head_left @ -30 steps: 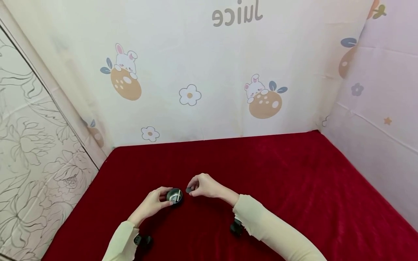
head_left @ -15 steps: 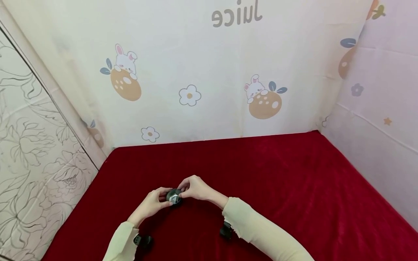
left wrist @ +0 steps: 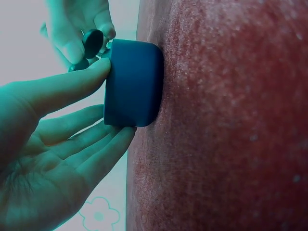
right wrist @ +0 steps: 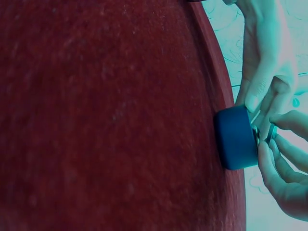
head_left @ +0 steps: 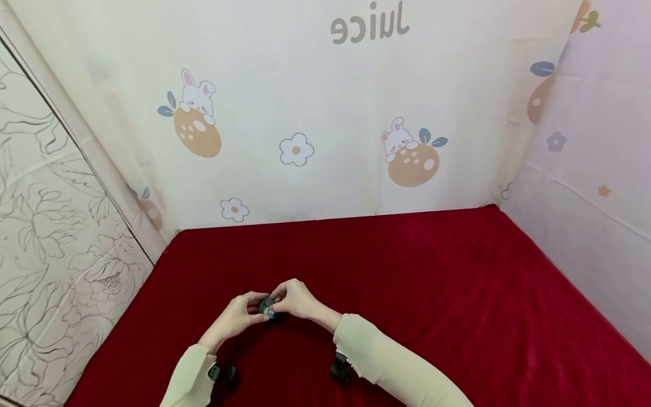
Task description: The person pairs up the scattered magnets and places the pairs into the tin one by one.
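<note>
A small round dark cup with a shiny inside stands on the red cloth. My left hand holds it from the left, thumb on the near side and fingers on the far side. At the cup's mouth, my right hand pinches a small dark disc between thumb and fingers. In the right wrist view, that disc shows edge-on, close to the rim. A bit of shiny metal shows between disc and cup, too small to identify. The fingers cover part of the cup's opening in the head view.
Red velvety cloth covers the table. A pale printed curtain hangs behind it, and a flower-patterned panel stands at the left. Dark wrist-worn devices hang under both sleeves.
My right hand has moved left and slightly down, bringing the disc from beside the cup to over its opening. The left hand and cup have stayed in place.
</note>
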Available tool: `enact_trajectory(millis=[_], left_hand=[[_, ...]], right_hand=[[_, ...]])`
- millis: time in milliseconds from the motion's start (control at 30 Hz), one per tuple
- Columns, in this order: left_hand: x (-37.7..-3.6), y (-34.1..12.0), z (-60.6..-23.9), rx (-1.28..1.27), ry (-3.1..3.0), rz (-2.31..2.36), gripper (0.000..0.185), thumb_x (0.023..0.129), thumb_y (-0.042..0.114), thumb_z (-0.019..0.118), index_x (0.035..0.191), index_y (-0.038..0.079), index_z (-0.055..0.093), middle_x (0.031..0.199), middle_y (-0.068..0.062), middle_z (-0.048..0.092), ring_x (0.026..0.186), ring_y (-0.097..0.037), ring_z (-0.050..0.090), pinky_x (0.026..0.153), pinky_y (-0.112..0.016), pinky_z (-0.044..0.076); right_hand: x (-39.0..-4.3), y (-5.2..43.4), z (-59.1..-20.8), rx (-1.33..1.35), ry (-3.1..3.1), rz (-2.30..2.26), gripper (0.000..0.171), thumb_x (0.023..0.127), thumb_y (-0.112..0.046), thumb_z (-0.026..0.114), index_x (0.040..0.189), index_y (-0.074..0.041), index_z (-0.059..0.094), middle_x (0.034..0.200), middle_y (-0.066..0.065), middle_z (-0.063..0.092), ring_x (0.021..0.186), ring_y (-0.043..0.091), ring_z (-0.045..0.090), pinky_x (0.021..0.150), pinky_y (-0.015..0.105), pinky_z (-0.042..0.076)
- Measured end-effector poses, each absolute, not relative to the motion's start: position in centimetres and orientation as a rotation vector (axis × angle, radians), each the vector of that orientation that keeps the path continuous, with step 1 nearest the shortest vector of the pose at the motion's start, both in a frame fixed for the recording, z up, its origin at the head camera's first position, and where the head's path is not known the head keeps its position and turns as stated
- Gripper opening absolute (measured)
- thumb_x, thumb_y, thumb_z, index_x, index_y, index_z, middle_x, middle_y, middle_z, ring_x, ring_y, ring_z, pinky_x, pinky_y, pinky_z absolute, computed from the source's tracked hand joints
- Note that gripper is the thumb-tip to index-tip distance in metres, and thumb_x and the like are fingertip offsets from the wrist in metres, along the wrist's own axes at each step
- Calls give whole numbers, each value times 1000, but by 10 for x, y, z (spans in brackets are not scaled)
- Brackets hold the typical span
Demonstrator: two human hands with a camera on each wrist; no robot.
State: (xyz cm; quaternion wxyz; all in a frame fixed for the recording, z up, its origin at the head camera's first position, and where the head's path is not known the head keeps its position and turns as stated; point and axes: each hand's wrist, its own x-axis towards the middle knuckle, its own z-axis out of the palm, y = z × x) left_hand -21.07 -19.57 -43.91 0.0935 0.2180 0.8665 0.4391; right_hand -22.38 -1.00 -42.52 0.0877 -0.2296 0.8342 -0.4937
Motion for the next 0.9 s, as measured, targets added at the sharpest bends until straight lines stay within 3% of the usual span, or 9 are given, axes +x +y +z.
enact_trajectory(millis=[200, 433, 900], left_hand=[[-210, -198, -440, 739, 2573, 1354, 44, 77, 15, 68, 114, -5, 53, 108, -18, 57, 93, -26, 59, 73, -31, 51], [-213, -198, -440, 641, 2549, 1311, 47, 78, 12, 68, 118, -5, 50, 114, -22, 53, 98, -31, 57, 76, -30, 49], [-212, -197, -437, 668, 2576, 1253, 47, 80, 16, 66, 120, -2, 50, 114, -18, 54, 96, -27, 57, 77, -31, 49]], right_hand=[[-222, -17, -426, -661, 2508, -1488, 16, 74, 0, 67, 89, 4, 67, 77, 8, 65, 64, 8, 58, 55, 16, 46], [-222, -15, -427, -663, 2506, -1481, 16, 75, -2, 67, 90, 4, 67, 80, 8, 66, 65, 9, 58, 55, 17, 46], [-218, 14, -413, -781, 2422, -1479, 19, 81, -7, 62, 97, 2, 65, 91, 9, 65, 69, 10, 57, 58, 19, 46]])
